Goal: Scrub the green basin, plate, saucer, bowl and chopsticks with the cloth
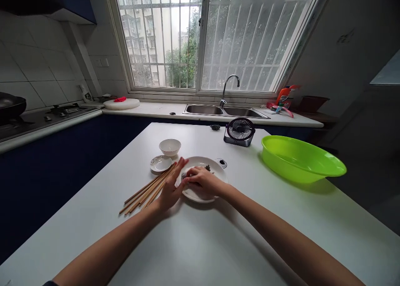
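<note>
A white plate (215, 169) lies on the white table (200, 236) in front of me. My left hand (170, 188) rests at the plate's left rim, fingers stretched out flat along it. My right hand (203, 181) lies over the plate with its fingers curled on a small dark grey thing (184, 175) that I cannot make out. A dark speck (208, 167) sits on the plate just beyond that hand. A bundle of wooden chopsticks (145, 192) lies on the table directly left of my left hand.
A small saucer (160, 163) and a white bowl (170, 146) stand behind the chopsticks. A black desk fan (240, 132) and a green basin (300, 159) are at the right. Behind are the sink (225, 110), a tap, a stove at left.
</note>
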Tool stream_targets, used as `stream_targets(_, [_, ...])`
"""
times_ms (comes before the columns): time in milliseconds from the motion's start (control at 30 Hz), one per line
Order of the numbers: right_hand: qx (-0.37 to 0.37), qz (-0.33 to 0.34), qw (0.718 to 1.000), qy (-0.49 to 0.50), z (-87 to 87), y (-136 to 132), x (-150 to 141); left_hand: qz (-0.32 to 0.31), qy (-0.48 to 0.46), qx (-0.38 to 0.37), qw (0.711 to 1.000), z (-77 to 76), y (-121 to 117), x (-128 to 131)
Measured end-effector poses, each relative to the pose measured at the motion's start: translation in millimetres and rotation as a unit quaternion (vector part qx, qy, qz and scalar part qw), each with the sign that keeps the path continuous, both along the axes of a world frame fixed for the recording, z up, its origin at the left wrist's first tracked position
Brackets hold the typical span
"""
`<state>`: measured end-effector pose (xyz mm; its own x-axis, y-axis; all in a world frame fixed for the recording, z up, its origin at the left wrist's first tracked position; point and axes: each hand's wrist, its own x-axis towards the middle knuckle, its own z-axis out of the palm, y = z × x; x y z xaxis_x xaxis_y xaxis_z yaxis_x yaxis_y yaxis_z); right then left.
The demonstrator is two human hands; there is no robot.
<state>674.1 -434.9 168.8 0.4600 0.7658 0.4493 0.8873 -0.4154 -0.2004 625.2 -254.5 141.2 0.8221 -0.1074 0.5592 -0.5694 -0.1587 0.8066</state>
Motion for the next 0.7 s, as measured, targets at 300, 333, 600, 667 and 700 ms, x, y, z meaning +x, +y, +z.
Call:
stream_targets(300, [-0.001,-0.017,1.0,0.01,-6.2,-3,-10,0.083,0.009,0.003,0.997,-2.6,16,12])
stream_targets(333, [-0.001,-0.016,1.0,0.009,-6.1,-4,-10,0.076,0.007,0.014,0.997,-3.4,16,12])
stream_targets(600, [0.012,-0.023,0.999,0.018,-5.3,-5,-13,0.1,-0.02,0.075,0.992,-6.7,11,14])
stream_targets(667, [0.015,-0.026,0.999,0.023,-4.0,-4,-15,0.106,-0.025,0.081,0.991,-6.8,11,15])
stream_targets(700, [0.016,-0.028,0.999,0.025,-3.4,-4,-15,0.108,-0.026,0.084,0.99,-6.7,10,15])
